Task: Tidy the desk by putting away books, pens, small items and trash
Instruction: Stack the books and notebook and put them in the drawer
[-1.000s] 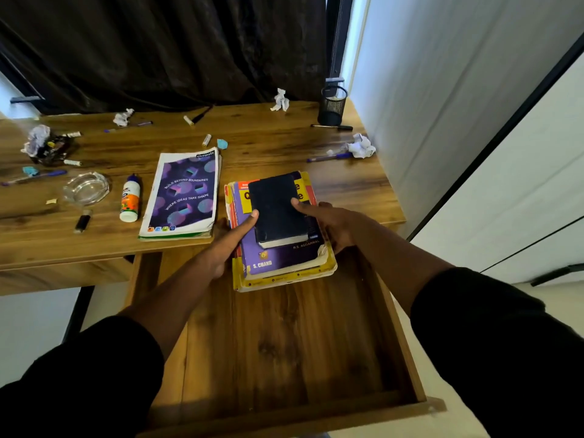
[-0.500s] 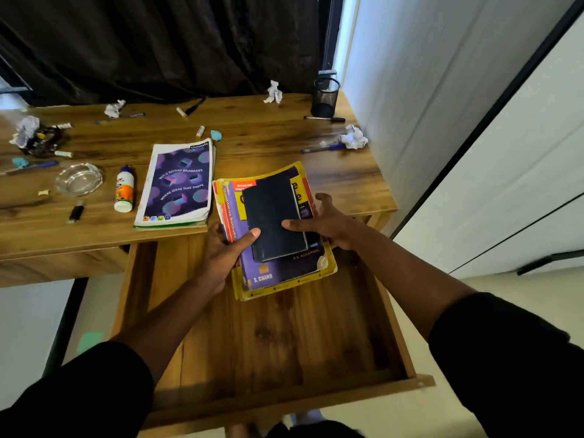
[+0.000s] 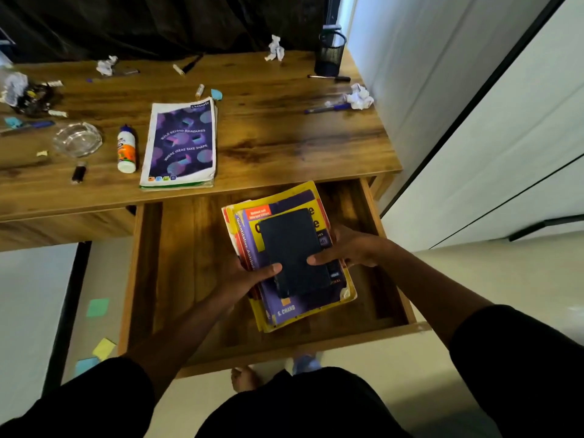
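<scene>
1. Since the earlier frame you've brought the stack of books [image 3: 294,267] (yellow & purple paperbacks w/ a small black notebook [image 3: 292,251] on top) off the wooden desk [image 3: 284,137], down over the open wooden drawer [image 3: 177,263].
2. Your left hand [image 3: 249,276] grips the stack's left edge, thumb on the notebook; right hand [image 3: 349,249] clamps the right edge.
3. Step: books into drawer, probably not set down yet.
4. Next: lower flat, let go, then fetch the purple-cover notebook [image 3: 181,143] on the desk.

Dark curtain [image 3: 142,23] behind wooden desk [image 3: 284,137]; white wall [image 3: 426,74]; pale floor [image 3: 28,295].
</scene>
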A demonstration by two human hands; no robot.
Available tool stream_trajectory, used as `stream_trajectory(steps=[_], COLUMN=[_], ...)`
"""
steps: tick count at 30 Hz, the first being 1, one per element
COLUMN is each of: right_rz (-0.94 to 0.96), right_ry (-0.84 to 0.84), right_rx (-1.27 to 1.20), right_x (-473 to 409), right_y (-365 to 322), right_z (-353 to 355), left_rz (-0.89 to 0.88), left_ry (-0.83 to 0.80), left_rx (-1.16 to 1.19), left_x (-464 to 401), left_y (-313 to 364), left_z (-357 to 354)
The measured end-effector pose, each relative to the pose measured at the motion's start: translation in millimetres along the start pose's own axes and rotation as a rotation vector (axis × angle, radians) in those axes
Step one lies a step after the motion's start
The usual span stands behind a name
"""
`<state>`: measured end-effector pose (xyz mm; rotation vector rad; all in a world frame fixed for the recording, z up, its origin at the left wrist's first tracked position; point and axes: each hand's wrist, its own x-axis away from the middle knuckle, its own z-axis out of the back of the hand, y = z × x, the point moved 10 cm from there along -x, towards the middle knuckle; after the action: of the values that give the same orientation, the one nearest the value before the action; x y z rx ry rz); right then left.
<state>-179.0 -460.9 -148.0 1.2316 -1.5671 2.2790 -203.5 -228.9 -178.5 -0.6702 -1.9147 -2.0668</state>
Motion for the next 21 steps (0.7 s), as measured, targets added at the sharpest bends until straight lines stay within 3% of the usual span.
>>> stream_trajectory(steps=[8,21], right_rz=[-0.083,-0.249], right_ry=[-0.014,-0.051], right_rx=[-0.137,-0.295], right_x=[0.2,9.9], right_y=[48.2,91.0], right_z=[-5.5,19.9], left_rz=[0.032,0.192], left_ry=[-0.131,-0.182], left_rx=[-0.047,-0.153], left_x=[-14.7,-50.2], left_y=[-23.8,-58.3], left_z=[-28.0,-73.8])
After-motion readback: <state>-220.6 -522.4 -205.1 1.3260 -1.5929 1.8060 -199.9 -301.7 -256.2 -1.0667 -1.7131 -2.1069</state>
